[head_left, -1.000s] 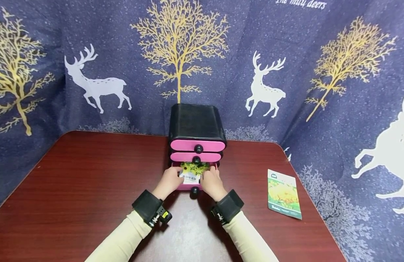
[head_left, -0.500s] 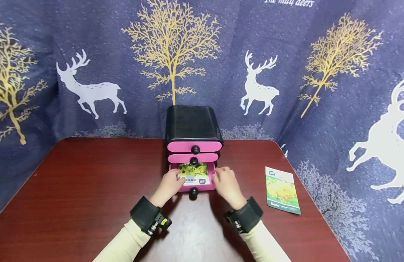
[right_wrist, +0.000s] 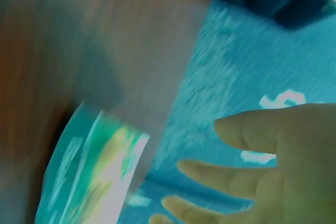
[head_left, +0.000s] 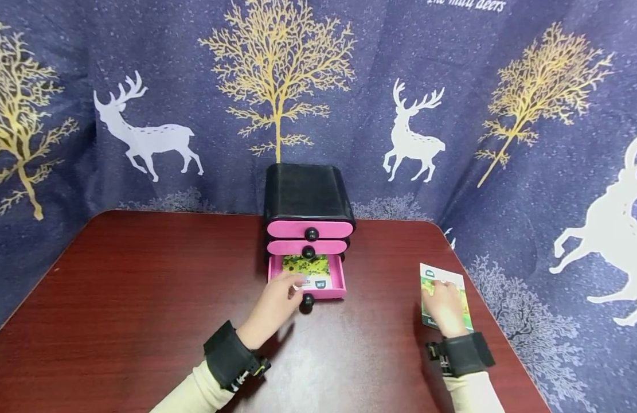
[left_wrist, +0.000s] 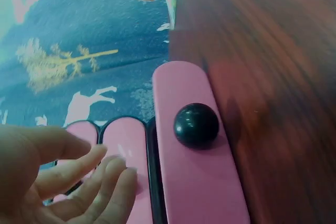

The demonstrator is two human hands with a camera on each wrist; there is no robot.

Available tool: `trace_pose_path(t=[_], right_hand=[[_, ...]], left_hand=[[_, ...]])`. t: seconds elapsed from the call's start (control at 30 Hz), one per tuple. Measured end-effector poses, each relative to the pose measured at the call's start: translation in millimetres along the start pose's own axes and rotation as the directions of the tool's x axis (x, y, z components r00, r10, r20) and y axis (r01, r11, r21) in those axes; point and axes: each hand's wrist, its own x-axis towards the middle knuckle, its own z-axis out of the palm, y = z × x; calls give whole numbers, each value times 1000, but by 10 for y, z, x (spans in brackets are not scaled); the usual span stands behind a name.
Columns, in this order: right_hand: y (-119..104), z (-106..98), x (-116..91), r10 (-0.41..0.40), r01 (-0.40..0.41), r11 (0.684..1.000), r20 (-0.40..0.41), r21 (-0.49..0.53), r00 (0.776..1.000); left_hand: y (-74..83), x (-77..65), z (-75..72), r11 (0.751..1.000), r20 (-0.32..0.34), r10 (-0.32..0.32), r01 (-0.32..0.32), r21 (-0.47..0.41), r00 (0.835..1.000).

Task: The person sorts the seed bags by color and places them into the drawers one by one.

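A seed-packet-like flat packet (head_left: 306, 264) with yellow flowers lies inside the pulled-out bottom drawer (head_left: 328, 294) of a small black cabinet (head_left: 308, 192). My left hand (head_left: 273, 304) hovers at the drawer's left front, fingers loosely bent and holding nothing; the left wrist view shows them apart from the pink drawer front (left_wrist: 197, 187) and its black knob (left_wrist: 196, 125). On the right, my right hand (head_left: 445, 307) is over a second flat packet (head_left: 452, 274), covering its middle. In the right wrist view its fingers are spread, apart from the green and yellow packet (right_wrist: 105, 171).
Two upper pink drawers (head_left: 287, 230) with black knobs are closed. The cabinet stands at the back of a reddish-brown table (head_left: 158, 287). Behind it hangs a dark blue cloth (head_left: 235, 172) printed with deer and trees.
My right hand has left the drawer and moved right to above the second packet. The left hand has shifted slightly toward the drawer's front. The first packet stays in the drawer.
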Motion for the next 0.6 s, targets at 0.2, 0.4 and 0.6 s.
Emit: trace_pose_path(t=[0.2, 0.4, 0.6], right_hand=[[367, -36, 24, 267, -266, 964, 172, -30, 948], [486, 9, 60, 333, -350, 937, 281, 9, 900], [447, 64, 66, 317, -331, 943, 293, 0, 902]], left_hand=[[23, -90, 79, 985, 118, 100, -115, 131, 988], [-21, -85, 127, 975, 225, 129, -165, 150, 966], [-93, -81, 175, 974, 257, 157, -192, 118, 953]])
